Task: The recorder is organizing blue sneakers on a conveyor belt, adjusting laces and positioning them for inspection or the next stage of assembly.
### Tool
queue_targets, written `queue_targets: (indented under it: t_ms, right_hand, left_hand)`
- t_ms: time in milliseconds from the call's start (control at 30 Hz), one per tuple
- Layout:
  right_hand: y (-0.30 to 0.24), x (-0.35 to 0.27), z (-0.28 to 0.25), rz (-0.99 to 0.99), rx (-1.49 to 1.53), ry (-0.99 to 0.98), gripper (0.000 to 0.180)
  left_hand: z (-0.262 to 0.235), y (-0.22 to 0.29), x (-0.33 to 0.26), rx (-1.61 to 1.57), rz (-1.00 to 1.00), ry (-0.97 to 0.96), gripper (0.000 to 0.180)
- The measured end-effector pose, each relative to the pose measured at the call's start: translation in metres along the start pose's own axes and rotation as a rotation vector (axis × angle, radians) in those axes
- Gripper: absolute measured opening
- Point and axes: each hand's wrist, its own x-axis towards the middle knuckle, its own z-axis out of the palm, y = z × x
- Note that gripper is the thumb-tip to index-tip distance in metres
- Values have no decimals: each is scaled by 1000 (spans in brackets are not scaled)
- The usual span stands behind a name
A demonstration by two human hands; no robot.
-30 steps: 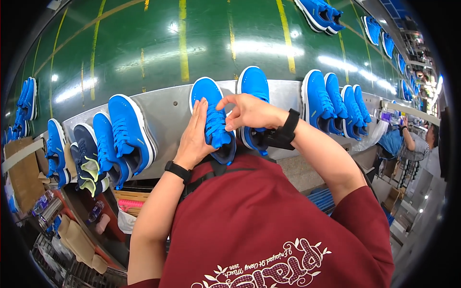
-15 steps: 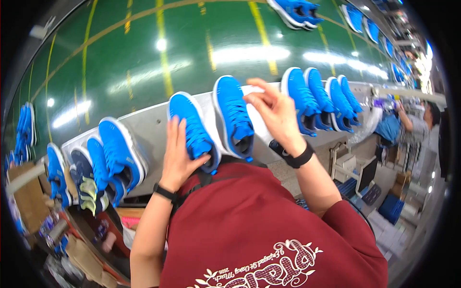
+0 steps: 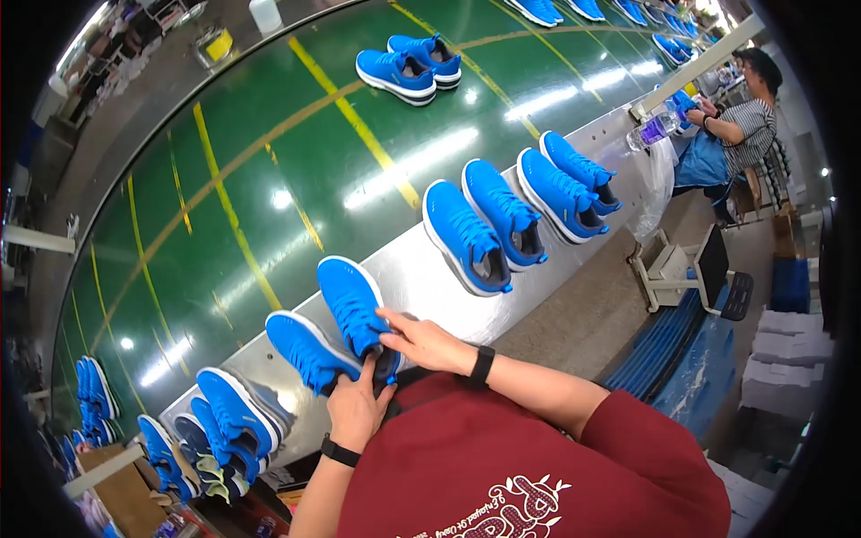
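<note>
Hands: since the earlier frame, my left hand [image 3: 352, 408] has moved from the left shoe [image 3: 309, 351] to the opening of the right shoe [image 3: 348, 299], and my right hand [image 3: 432, 344] has come in against that same shoe.
Left shoe: left of centre, below mid-frame, on the grey ledge [image 3: 410, 291]; probably light, its upper soft enough to dent, so I'd hold it low along the firmer sole.
Right shoe: just beside it, toe towards the upper left; likely bendy rather than fragile, the smooth toe perhaps slippery, the heel a surer hold.
Left fingers [image 3: 367, 369]: forefinger straight at the opening; I cannot tell whether they grip.
Right fingers [image 3: 393, 320]: thumb and forefinger narrowly apart beside the laces [image 3: 356, 320]; whether they pinch, I cannot tell.
</note>
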Motion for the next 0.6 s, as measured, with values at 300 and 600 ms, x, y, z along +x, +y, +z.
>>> queue_targets:
  t_ms: [300,600]
  right_hand:
    - [6,-70,-108,-179,-48,129,40]
    - [-15,-64,-214,-118,98,280,33]
  left_hand:
    - [-44,5,81,-188,192,416,34]
    - [-180,-22,303,334,124,661,52]
